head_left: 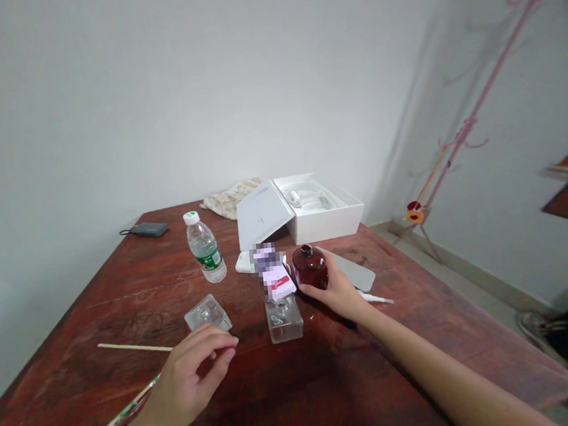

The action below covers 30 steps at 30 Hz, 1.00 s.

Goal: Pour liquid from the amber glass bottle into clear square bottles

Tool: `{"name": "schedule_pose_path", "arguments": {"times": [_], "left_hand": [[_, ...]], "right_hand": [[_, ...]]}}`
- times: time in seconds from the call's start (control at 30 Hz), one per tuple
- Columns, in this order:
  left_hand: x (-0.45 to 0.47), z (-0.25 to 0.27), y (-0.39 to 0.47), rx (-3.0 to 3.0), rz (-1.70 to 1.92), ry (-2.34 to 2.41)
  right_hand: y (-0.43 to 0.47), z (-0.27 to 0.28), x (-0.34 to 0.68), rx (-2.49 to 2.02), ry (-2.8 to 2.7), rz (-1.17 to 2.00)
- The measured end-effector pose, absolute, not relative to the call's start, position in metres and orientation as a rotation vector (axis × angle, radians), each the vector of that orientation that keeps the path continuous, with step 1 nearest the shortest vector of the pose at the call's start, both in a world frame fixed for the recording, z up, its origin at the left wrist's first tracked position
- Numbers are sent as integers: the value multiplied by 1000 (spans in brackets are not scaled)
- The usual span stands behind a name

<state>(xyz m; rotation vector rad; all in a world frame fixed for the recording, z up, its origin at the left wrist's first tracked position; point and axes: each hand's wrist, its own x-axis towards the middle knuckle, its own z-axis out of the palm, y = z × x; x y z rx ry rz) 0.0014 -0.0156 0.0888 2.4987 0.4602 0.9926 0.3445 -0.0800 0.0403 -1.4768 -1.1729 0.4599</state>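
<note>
My right hand (340, 292) is wrapped round a dark red glass bottle (310, 268) with a short open neck, which stands upright at the table's middle. My left hand (193, 369) hovers at the front left with fingers loosely curled, thumb slightly apart, and nothing visible in it. Just beyond its fingers lies a clear plastic tray (207, 313). Another clear plastic tray (285, 320) sits between my hands. Behind that one, a phone (276, 274) with a lit, partly blurred screen leans up.
On the wooden table (262, 402) stand a water bottle (206, 250) and an opened white box (327, 221). A grey pouch-like item (146, 230), a cloth (230, 199), a thin stick (133, 347) and a wrapped stick (116, 423) lie about. A pink coat rack (466, 127) stands right.
</note>
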Motion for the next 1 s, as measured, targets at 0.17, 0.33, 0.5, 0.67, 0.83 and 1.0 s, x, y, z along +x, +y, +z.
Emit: {"name": "schedule_pose_path", "arguments": {"times": [0.17,0.33,0.5,0.67,0.83,1.0], "left_hand": [[-1,106,-25,2524,1024,531],[5,116,-38,2530,889,532],[35,109,-32,2446,686,686],[77,86,-15,2279,590,745],[93,71,-6,2175,522,720],[77,62,-10,2113,577,620]], "right_hand": [[-79,45,344,-1428,-1210,410],[-78,46,345,-1426,-1208,387],[-77,45,346,-1423,-1217,377],[-77,47,349,-1417,-1249,367],[-77,48,350,-1437,-1253,365],[-78,49,353,-1456,-1167,271]]}}
